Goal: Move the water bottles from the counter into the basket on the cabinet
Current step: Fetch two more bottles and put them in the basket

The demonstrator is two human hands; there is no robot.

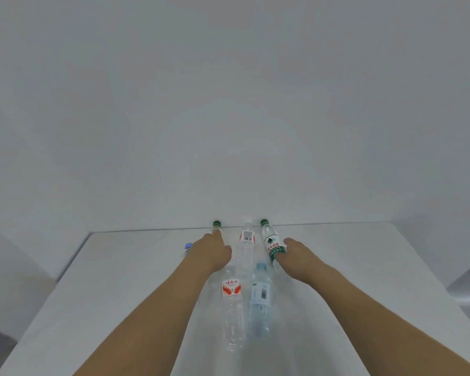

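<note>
Upright, green-capped bottle [273,244], right hand [296,253] gripping

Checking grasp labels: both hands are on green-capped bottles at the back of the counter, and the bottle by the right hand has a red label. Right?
Not quite. The head view shows the bottle at the right hand has a green and white label, not red. The rest holds: the left hand is on the other green-capped bottle, at the back of the counter.

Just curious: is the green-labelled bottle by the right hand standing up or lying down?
Standing upright: the green-labelled bottle has its green cap on top, base on the counter. The right hand wraps its lower part.
</note>
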